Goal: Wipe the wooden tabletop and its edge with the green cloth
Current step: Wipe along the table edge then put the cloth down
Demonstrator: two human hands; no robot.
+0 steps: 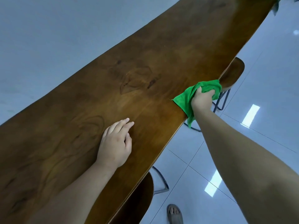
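A long dark wooden tabletop (145, 65) runs diagonally from the lower left to the upper right. My right hand (201, 101) grips a bunched green cloth (184, 98) and presses it over the table's near edge, with part of the cloth lying on the top and a corner hanging below the edge. My left hand (115, 144) rests flat on the tabletop, fingers together and pointing up-right, holding nothing.
Two wooden stools with dark metal legs are tucked under the near edge, one (233, 73) just beyond the cloth and one (137, 201) at the bottom. Glossy grey floor tiles (258, 126) lie to the right. My sandalled foot (174, 213) shows at the bottom.
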